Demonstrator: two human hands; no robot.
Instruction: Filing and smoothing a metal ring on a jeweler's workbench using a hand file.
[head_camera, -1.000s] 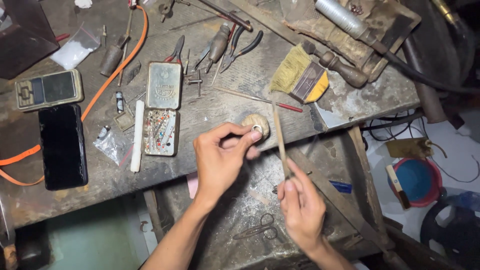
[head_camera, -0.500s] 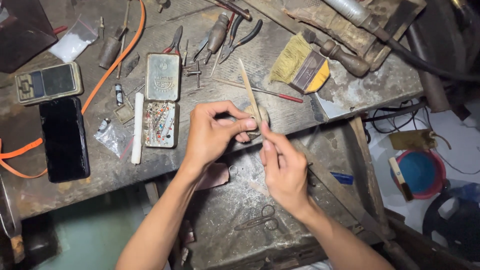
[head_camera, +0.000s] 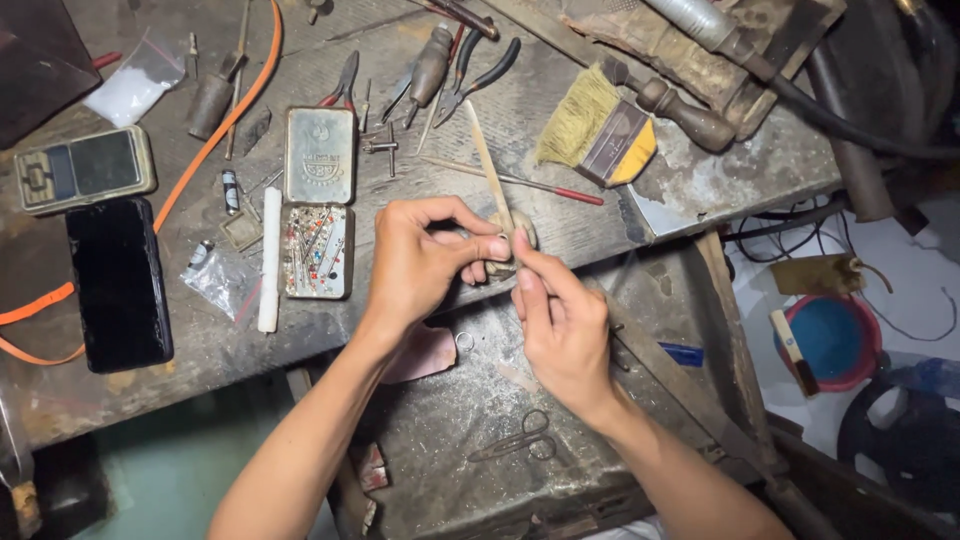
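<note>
My left hand (head_camera: 425, 262) pinches a small round pale lump (head_camera: 522, 232) at the front edge of the wooden workbench (head_camera: 600, 215). A thin wooden stick (head_camera: 489, 168) is held in my right hand (head_camera: 560, 320); the stick slants up and to the left, its lower end against the lump. Both hands meet just over the bench edge, fingertips touching. What sits between the left fingertips is mostly hidden.
An open tin of small bits (head_camera: 316, 250) and its lid (head_camera: 320, 155) lie left of the hands, beside a white rod (head_camera: 269, 260), a phone (head_camera: 118, 285) and a pocket scale (head_camera: 85, 168). Pliers (head_camera: 470, 75), a brush (head_camera: 600, 130) and a red-tipped tool (head_camera: 520, 180) lie behind. Scissors (head_camera: 515, 440) rest on the lower tray.
My right hand rose from the lower tray to meet the left hand, bringing the stick up against the lump. The stick swung from leaning down-right to pointing up-left.
</note>
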